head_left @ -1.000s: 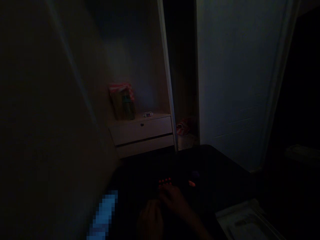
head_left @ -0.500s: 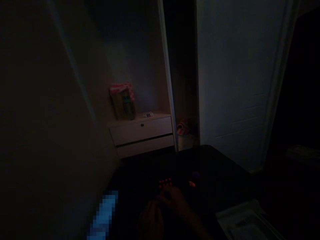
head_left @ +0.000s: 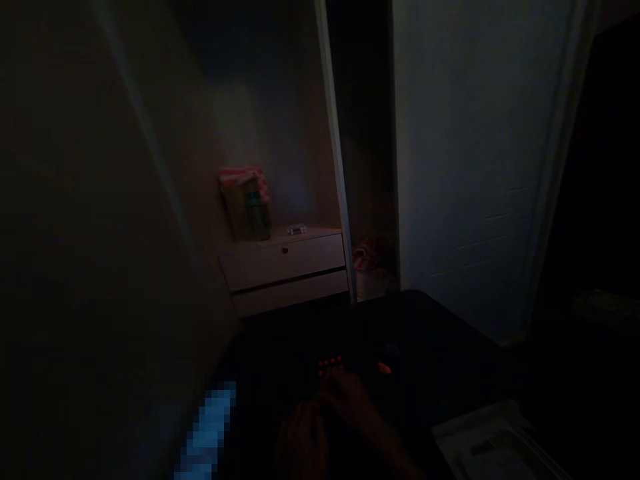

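Note:
The picture is very dark. Several small red round pieces [head_left: 333, 361] sit in rows on the black table [head_left: 430, 320]. My right hand [head_left: 347, 393] is at the near edge of these rows, its fingers bent together and hiding part of them. Close beside it on the left, my left hand [head_left: 302, 437] rests lower down with curled fingers. What either hand holds, if anything, is too dark to make out. An orange-pink piece [head_left: 384, 367] lies right of the rows, with a dim purple item [head_left: 392, 349] just behind it.
A pale flat package [head_left: 495, 443] lies at the lower right. A blue pixelated patch [head_left: 207, 430] is at the lower left. Beyond the table stand white drawers [head_left: 285, 263] with a box [head_left: 237, 210] under a red-striped cloth, beside a pale sliding door [head_left: 465, 147].
My right hand has shifted very slightly over the near pieces. My left hand stays almost where it was.

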`<move>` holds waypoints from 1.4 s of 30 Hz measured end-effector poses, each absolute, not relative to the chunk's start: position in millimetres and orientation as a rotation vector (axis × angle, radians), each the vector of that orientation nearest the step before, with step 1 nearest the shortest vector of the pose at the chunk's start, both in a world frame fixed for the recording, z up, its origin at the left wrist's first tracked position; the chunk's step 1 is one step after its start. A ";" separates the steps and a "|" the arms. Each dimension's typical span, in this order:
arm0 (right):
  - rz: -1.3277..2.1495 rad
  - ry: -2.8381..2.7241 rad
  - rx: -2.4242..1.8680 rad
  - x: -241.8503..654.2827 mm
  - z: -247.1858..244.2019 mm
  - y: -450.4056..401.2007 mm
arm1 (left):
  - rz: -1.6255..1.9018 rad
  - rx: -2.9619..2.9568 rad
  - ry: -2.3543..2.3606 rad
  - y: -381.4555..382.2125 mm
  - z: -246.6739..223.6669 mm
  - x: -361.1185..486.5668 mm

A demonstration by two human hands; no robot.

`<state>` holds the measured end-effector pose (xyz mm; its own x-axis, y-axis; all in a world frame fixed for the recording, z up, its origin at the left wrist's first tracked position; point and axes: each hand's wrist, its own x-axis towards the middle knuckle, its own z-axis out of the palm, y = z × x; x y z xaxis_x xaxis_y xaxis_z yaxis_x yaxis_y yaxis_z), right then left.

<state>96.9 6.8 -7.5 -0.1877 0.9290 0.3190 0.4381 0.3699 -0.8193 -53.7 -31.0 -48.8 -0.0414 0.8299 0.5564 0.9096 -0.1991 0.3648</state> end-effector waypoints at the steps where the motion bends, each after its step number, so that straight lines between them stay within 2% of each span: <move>1: 0.733 -1.808 -1.200 96.9 -7.6 6.5 | -1.072 -2.093 -1.901 -31.1 -49.1 -53.9; 20: 0.739 -1.805 -1.149 97.5 -15.8 8.8 | -1.084 -2.065 -1.826 -28.2 -53.2 -55.8; 30: 0.737 -1.856 -1.210 97.6 -3.1 8.2 | -1.057 -2.037 -1.812 -28.9 -54.4 -54.4; 42: 0.692 -1.819 -1.223 95.0 -17.8 15.0 | -1.126 -2.049 -1.756 -27.9 -51.8 -54.8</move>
